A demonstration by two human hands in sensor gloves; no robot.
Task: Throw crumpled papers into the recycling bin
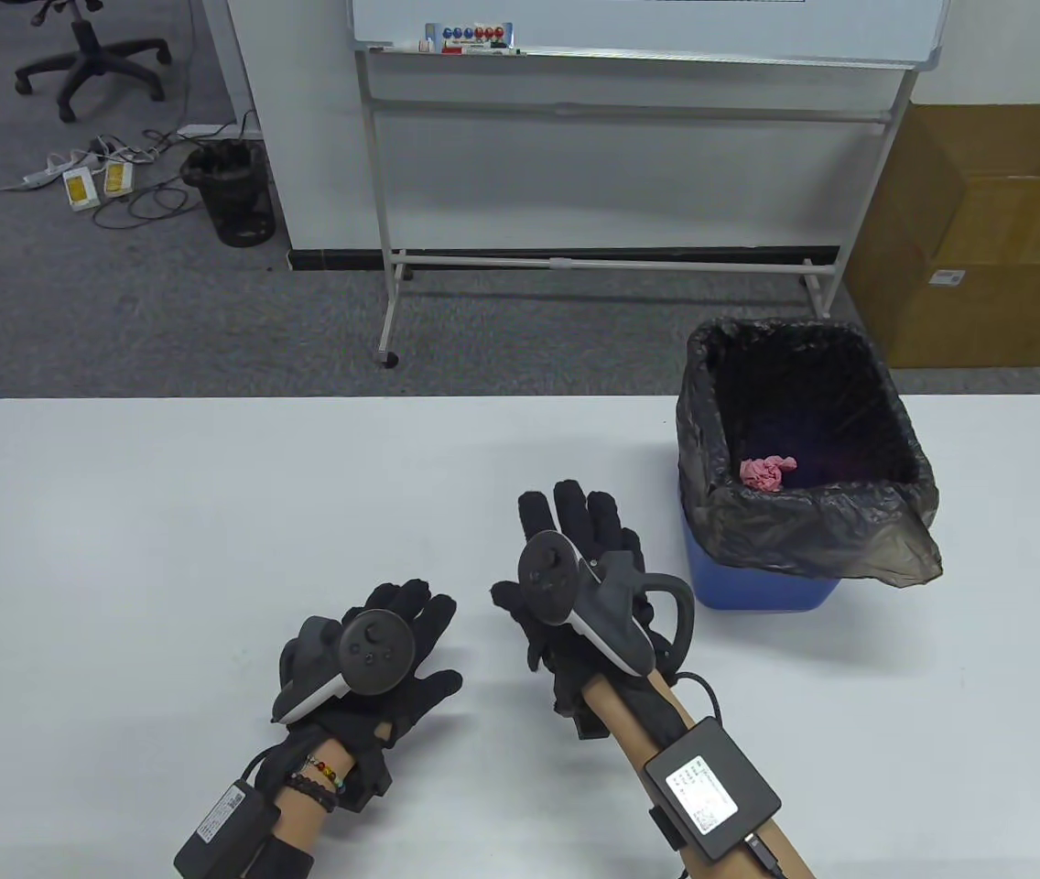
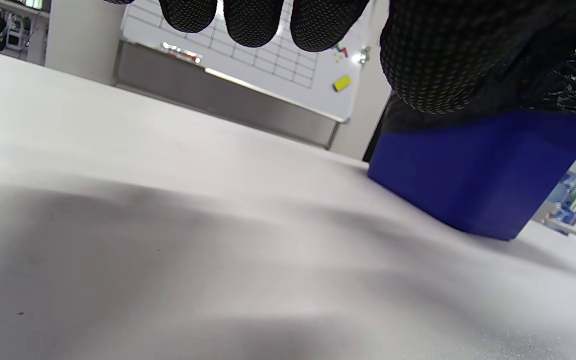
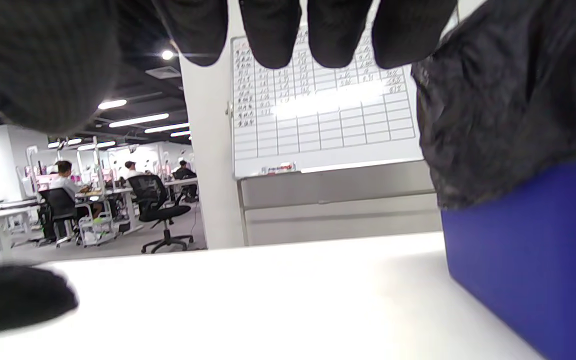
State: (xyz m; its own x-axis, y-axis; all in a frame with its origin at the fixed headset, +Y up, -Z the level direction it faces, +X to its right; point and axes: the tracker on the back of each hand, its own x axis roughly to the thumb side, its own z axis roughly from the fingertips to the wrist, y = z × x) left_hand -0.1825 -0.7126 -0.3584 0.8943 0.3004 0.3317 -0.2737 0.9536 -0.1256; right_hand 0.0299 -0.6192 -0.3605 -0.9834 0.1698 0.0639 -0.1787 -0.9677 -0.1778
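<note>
Nearest us, our left hand (image 1: 373, 655) lies palm-down on the white surface (image 1: 163, 549), its fingers (image 1: 410, 609) spread and holding nothing. Our right hand (image 1: 579, 586) sits just beyond, fingers (image 1: 575, 517) stretched forward and loose, also holding nothing. Past those fingertips and to their right stands the blue recycling bin (image 1: 753, 581) with its black liner (image 1: 850, 531); one pink crumpled paper (image 1: 765, 472) rests inside.

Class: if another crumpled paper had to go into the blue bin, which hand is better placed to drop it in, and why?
Probably the right hand: it lies just beside the blue bin, while the left hand is farther away. Both hands are empty; one pink paper sits inside.
</note>
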